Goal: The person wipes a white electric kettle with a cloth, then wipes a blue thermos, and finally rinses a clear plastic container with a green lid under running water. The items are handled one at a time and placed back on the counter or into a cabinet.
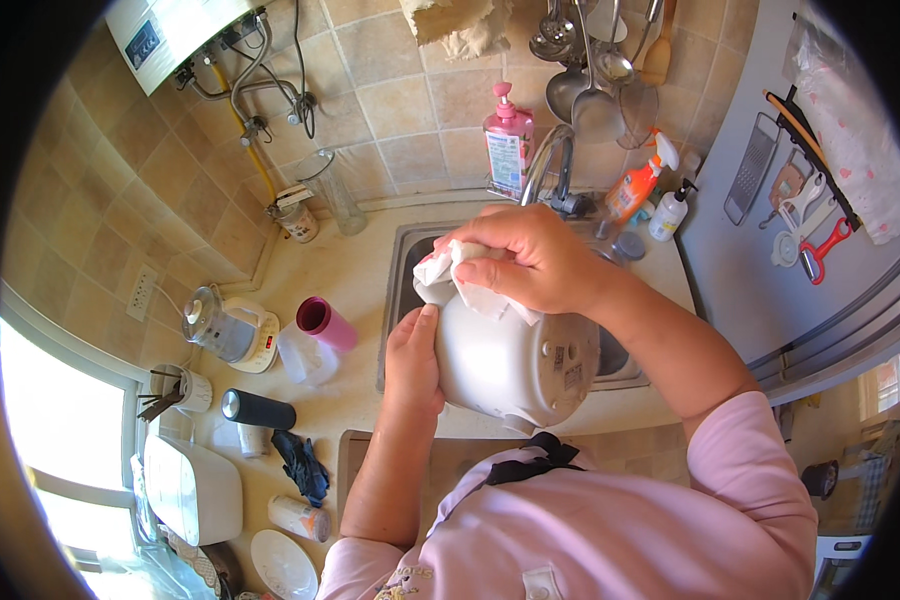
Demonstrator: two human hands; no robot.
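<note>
A white rounded kitchen appliance body [487, 360], likely a small rice cooker, is tilted on its side over the front of the sink, its underside with small feet turned to the right. My left hand [414, 360] grips its left side, the thumb on the rim. My right hand [532, 259] pinches a crumpled white cloth or paper towel [487, 296] against the top edge of the body. Behind the hands stands the curved metal faucet [551, 161]. Most of the steel sink [391, 300] is hidden beneath the appliance and my right arm.
Left on the counter are a glass kettle [221, 326], a pink cup [330, 324], a dark bottle [259, 409] and a white plate [283, 564]. Behind the sink stand a pink pump bottle [508, 150] and an orange spray bottle [631, 187]. A grey refrigerator [709, 262] borders the right.
</note>
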